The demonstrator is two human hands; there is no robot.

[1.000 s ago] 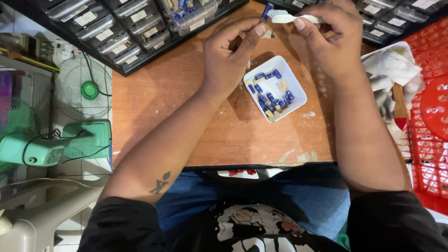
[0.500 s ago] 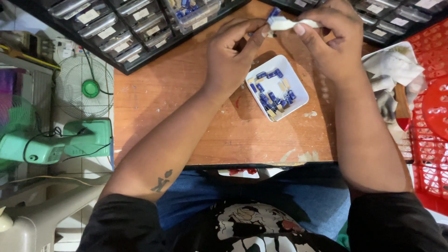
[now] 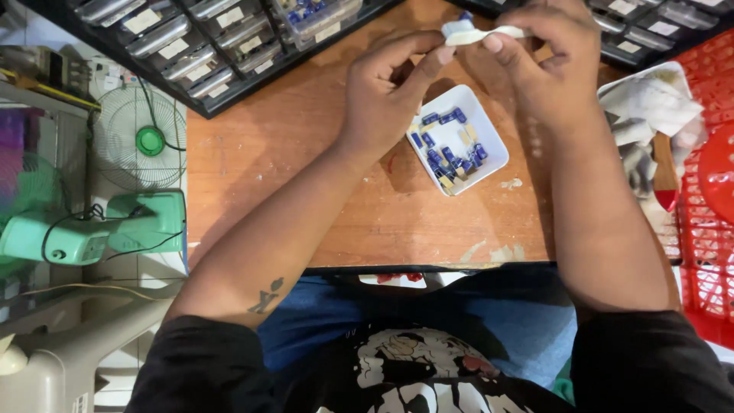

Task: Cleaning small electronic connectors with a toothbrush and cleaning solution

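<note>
While both hands work up high over the white dish, a slip could send the small white piece down into it. That could happen if the pinch gets loose or one hand tugs too hard. The blue bits in the dish could then bounce out onto the wooden table.

Left of the dish, the left hand is curled up, with its thumb tip pushed against the left end of the white piece. Its other fingers are bent in, not spread.

Above the dish, the white piece hangs in the air between the 2 hands, with 1 blue bit at its top.

Right of the dish, the right hand pinches the right end of the white piece between thumb and fingers, almost closed.
</note>
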